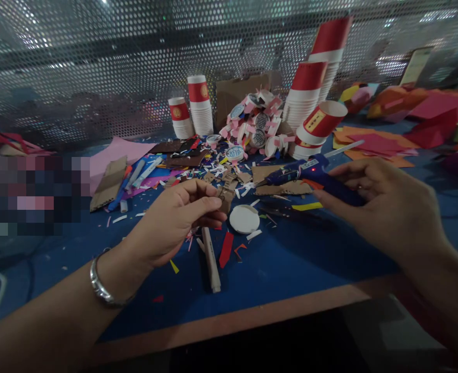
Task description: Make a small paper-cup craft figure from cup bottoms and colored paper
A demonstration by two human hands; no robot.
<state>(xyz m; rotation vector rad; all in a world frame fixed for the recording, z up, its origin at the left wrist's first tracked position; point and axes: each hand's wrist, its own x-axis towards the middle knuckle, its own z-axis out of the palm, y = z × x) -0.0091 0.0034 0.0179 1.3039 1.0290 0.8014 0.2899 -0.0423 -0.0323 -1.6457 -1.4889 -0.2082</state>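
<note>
My left hand (174, 220) is closed in a pinch on a small brown cardboard piece (226, 196), held just above the blue table. A silver bracelet sits on that wrist. My right hand (384, 207) is wrapped round the handle of a blue glue gun (310, 173). The gun's nozzle points left toward the cardboard piece and stops a short way from it. A white round disc (244, 219) lies on the table below the gap between the two hands.
Stacks of red-and-white paper cups (200, 103) (310, 98) and a heap of pink-trimmed cup pieces (258, 127) stand at the back. Coloured paper sheets (372, 142), paper scraps and cardboard litter the blue table (291, 269). A rolled paper stick (211, 259) lies near the front edge. Perforated metal screen behind.
</note>
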